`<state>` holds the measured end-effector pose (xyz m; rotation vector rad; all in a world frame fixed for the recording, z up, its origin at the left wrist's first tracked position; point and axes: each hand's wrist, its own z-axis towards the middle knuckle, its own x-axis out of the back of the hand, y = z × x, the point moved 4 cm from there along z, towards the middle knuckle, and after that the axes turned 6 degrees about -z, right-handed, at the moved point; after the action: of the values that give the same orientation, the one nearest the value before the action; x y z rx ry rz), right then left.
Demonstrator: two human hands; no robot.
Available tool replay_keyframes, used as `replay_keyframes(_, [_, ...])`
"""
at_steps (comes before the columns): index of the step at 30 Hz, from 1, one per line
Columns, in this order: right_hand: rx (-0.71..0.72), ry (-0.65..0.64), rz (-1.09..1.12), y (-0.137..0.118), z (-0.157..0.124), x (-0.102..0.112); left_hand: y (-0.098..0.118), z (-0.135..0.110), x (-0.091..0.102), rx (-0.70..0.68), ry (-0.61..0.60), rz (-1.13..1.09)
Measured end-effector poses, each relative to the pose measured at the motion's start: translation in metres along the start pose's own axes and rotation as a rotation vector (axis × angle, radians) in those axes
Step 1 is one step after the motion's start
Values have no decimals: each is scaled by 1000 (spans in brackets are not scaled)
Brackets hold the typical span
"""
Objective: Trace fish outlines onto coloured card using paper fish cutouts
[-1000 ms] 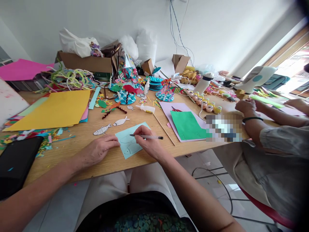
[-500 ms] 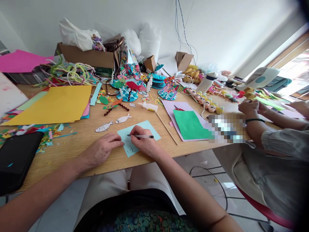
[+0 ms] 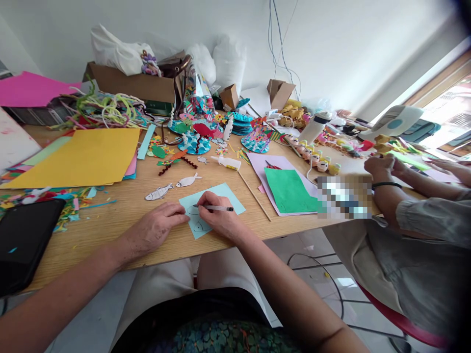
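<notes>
My right hand (image 3: 218, 214) grips a pen (image 3: 220, 208), its tip down on a light blue sheet of paper (image 3: 231, 198). Dark outlines of fish shapes (image 3: 198, 226) show on that sheet, partly covered by my fingers. My left hand (image 3: 161, 223) lies flat on the table with its fingertips at the sheet's left edge, holding nothing. Just beyond lie two paper fish cutouts, one striped (image 3: 159, 191) and one plainer (image 3: 186, 180). A glue bottle (image 3: 227, 163) rests on its side behind the sheet, and a thin wooden stick (image 3: 254, 195) slants off to its right.
Yellow paper (image 3: 88, 157) tops a stack at left, near a black phone (image 3: 31, 245) and paper scraps. Green paper (image 3: 290, 190) and scissors lie right. Decorated paper crafts (image 3: 195, 142) stand behind. A co-worker's hands (image 3: 380, 165) hold something brown at far right.
My hands and the pen stay almost in place over the blue sheet. At far right, another person's hand has come further into view over the paper there.
</notes>
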<state>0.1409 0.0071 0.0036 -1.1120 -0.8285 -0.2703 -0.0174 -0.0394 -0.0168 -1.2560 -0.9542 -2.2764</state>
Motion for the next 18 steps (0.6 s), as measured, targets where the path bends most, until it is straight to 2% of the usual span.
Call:
replay_keyframes(6, [4, 3, -8, 0, 0, 1, 2, 1, 1, -25, 12, 20])
replay_keyframes(18, [15, -5, 62, -1, -5, 6, -1, 0, 0, 21, -19, -31])
